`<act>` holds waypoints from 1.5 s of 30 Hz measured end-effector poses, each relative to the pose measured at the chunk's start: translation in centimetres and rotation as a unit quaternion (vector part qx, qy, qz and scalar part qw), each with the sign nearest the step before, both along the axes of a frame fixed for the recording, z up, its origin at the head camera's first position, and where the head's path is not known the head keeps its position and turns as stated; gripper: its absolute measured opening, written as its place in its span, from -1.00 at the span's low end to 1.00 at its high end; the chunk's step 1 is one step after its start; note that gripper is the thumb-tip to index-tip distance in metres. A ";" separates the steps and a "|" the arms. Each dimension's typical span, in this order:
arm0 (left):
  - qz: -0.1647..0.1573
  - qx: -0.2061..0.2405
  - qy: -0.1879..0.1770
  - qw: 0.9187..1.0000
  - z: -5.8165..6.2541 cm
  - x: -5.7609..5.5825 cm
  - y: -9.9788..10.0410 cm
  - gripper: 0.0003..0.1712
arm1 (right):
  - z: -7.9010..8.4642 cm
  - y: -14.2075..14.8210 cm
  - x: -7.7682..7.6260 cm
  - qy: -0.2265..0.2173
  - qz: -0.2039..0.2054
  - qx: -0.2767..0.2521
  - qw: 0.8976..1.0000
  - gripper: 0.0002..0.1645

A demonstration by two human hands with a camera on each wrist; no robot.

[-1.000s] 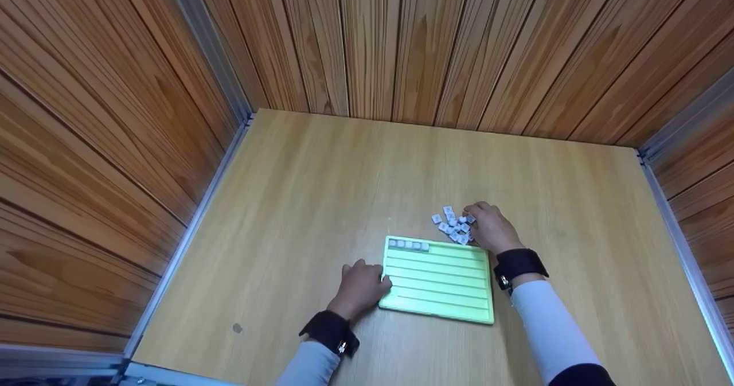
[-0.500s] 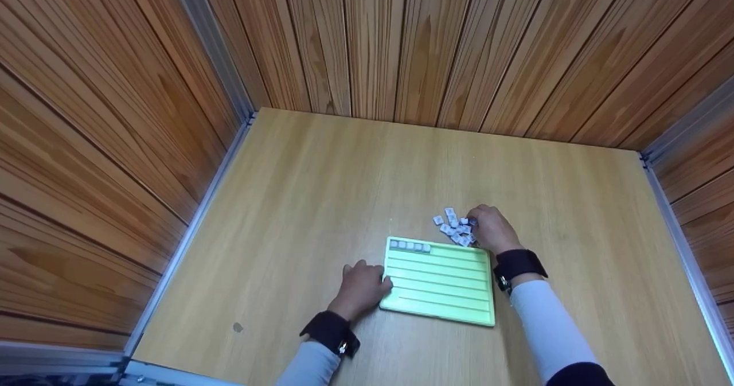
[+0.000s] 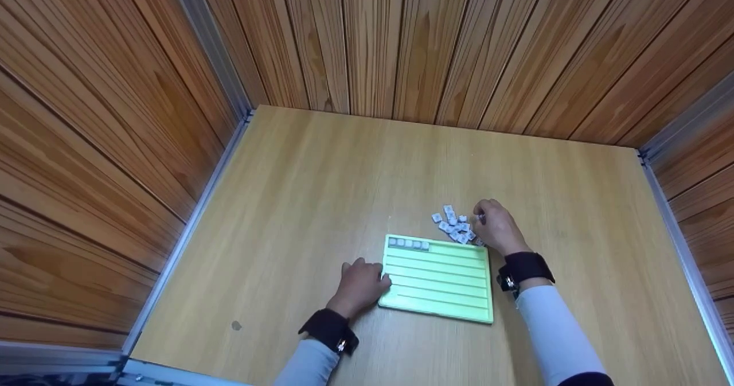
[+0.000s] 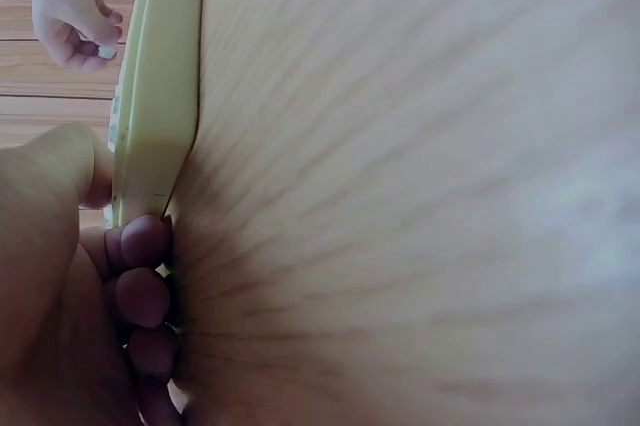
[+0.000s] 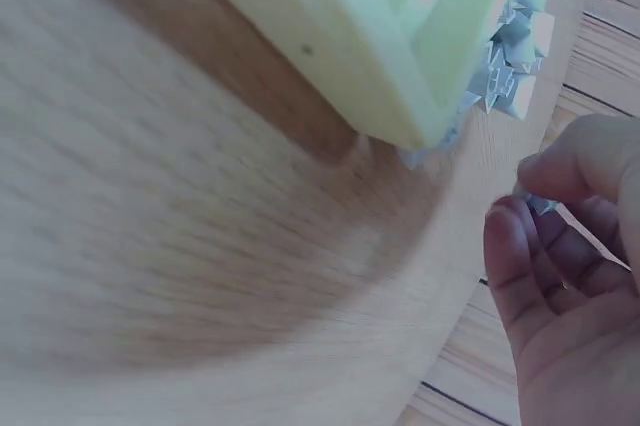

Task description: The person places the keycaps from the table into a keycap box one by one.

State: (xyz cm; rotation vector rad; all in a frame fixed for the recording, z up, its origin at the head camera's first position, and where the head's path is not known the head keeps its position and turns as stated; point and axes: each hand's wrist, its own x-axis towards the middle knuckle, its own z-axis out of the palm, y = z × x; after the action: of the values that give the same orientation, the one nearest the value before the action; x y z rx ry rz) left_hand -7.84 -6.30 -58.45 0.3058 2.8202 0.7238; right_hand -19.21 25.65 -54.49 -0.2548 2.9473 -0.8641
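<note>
A light green ridged tray (image 3: 438, 287) lies on the table in the head view. My left hand (image 3: 356, 287) grips its left edge, thumb over the rim and fingers curled against the side, as the left wrist view shows. A short row of pale grey keycaps (image 3: 408, 244) sits in the tray's top left groove. Just behind the tray's far edge lies a loose pile of keycaps (image 3: 454, 226). To the right of that pile, my right hand (image 3: 498, 228) pinches one small keycap (image 5: 541, 204) between thumb and fingers, mostly hidden by them.
The wooden tabletop (image 3: 321, 191) is bounded by metal rails and wood-panelled walls (image 3: 367, 42) at the back and sides. A small dark spot (image 3: 236, 326) marks the table at the front left.
My right hand has drawn slightly right, away from the pile, with a keycap pinched in its fingers. My left hand and the tray stay in place.
</note>
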 end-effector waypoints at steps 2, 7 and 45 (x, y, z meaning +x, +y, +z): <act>0.002 0.001 0.001 1.000 0.0 0.0 0.0 -0.73 | -0.1 0.3 0.2 -0.009 -0.009 -0.023 1.000 -0.75; 0.002 -0.002 0.000 1.000 0.1 0.0 0.1 -0.72 | -0.4 1.1 0.7 -0.015 -0.021 -0.060 0.998 -0.64; 0.003 -0.002 0.006 1.000 -0.2 0.1 0.1 -0.70 | 0.4 -3.1 2.9 0.012 0.048 -0.046 0.998 -0.83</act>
State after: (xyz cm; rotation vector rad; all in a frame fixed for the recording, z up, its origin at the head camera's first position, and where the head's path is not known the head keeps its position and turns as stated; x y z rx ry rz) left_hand -7.78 -6.21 -58.64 0.3030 2.8343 0.7209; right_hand -16.27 22.53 -54.13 -0.4113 2.8923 -0.9917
